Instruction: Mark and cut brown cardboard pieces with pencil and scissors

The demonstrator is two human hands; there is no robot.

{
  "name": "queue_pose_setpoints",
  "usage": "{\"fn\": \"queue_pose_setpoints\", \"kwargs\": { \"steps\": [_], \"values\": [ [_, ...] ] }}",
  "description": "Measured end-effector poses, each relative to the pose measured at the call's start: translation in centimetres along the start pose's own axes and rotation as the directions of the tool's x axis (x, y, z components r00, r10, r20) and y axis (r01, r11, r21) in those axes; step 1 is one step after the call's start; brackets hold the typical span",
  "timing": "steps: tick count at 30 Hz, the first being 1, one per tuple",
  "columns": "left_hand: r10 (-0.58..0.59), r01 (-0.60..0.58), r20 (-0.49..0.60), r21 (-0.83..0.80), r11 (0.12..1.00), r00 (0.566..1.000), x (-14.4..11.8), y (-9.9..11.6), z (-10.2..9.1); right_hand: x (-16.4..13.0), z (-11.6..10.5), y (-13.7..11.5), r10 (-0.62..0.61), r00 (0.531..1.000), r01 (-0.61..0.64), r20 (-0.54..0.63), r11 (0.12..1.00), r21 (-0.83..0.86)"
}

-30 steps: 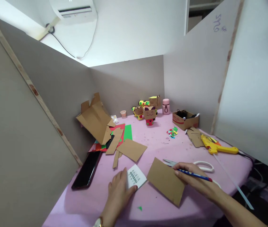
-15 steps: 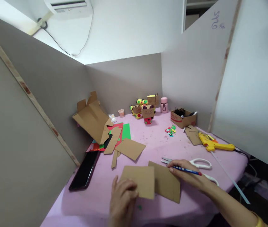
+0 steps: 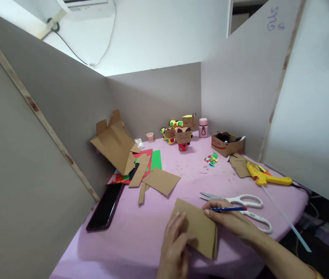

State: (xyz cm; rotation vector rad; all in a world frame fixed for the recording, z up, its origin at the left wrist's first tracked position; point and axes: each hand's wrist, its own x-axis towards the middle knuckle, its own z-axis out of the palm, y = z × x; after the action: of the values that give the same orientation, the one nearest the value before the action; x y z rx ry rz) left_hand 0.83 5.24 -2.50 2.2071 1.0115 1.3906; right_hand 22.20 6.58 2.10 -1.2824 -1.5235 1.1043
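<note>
We now see the two cardboard pieces (image 3: 196, 226) stacked into one pile between our hands — half a second ago they lay side by side. Our left hand (image 3: 176, 248) lies flat with fingers spread on the stack; our right hand (image 3: 228, 219) touches its right edge while pinching a blue pen (image 3: 228, 209). White scissors (image 3: 240, 205) lie just beyond the right hand on the pink table (image 3: 124, 244).

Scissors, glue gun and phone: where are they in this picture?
scissors (image 3: 247, 201), head view, on the white handle loop.
glue gun (image 3: 264, 179), head view, on the yellow body.
phone (image 3: 105, 211), head view, on the middle of the dark screen.
</note>
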Motion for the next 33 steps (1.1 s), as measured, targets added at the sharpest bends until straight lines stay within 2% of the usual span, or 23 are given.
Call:
{"fn": "queue_pose_setpoints", "kwargs": {
  "steps": [2,3,5,6,7,9,13,16,19,23,29,33],
  "values": [
    [-0.171,0.169,-0.048,-0.043,0.985,0.984,0.8,0.5,-1.1,0.0,-0.4,-0.5,-0.036,0.999,0.036,-0.016,0.998,-0.043],
    [-0.290,0.285,-0.053,-0.083,0.955,0.956,1.3,0.6,-1.5,0.0,-0.6,-0.9,-0.058,0.998,0.056,-0.018,0.996,-0.068],
    [-0.514,0.496,-0.027,-0.226,0.839,0.857,2.3,0.9,-2.1,0.1,-0.9,-1.6,-0.108,0.994,0.105,-0.015,0.986,-0.126],
    [-0.566,0.546,0.012,-0.283,0.789,0.824,2.7,0.9,-2.1,0.2,-0.9,-1.9,-0.133,0.991,0.129,-0.014,0.979,-0.157],
    [-0.586,0.566,0.048,-0.333,0.754,0.809,3.0,0.8,-1.9,0.3,-0.9,-2.2,-0.155,0.988,0.149,-0.017,0.971,-0.185],
    [-0.562,0.551,0.100,-0.395,0.735,0.821,3.2,0.4,-1.2,0.4,-0.6,-2.6,-0.181,0.983,0.171,-0.025,0.960,-0.223],
    [-0.519,0.513,0.112,-0.423,0.747,0.848,2.8,-0.5,0.0,0.0,-0.2,-1.9,-0.150,0.986,0.136,-0.065,0.972,-0.192],
    [-0.493,0.497,0.131,-0.436,0.751,0.860,2.8,-0.7,0.0,-0.5,0.0,-0.5,-0.083,0.991,0.070,-0.106,0.990,-0.124],
    [-0.482,0.494,0.150,-0.444,0.748,0.863,3.0,-0.5,-0.3,-0.8,0.2,0.9,-0.034,0.994,0.030,-0.100,0.998,-0.046],
    [-0.491,0.502,0.144,-0.420,0.756,0.859,2.9,-0.5,-0.4,-0.9,0.5,1.5,-0.061,0.994,0.062,-0.090,0.998,0.002],
    [-0.502,0.493,0.079,-0.368,0.789,0.862,1.8,-0.5,0.0,-1.6,0.7,0.7,-0.182,0.983,0.178,-0.038,0.979,-0.102],
    [-0.509,0.497,0.059,-0.334,0.801,0.859,1.4,-0.2,0.3,-1.8,1.4,0.8,-0.194,0.978,0.173,-0.074,0.958,-0.227]
  ]
}}
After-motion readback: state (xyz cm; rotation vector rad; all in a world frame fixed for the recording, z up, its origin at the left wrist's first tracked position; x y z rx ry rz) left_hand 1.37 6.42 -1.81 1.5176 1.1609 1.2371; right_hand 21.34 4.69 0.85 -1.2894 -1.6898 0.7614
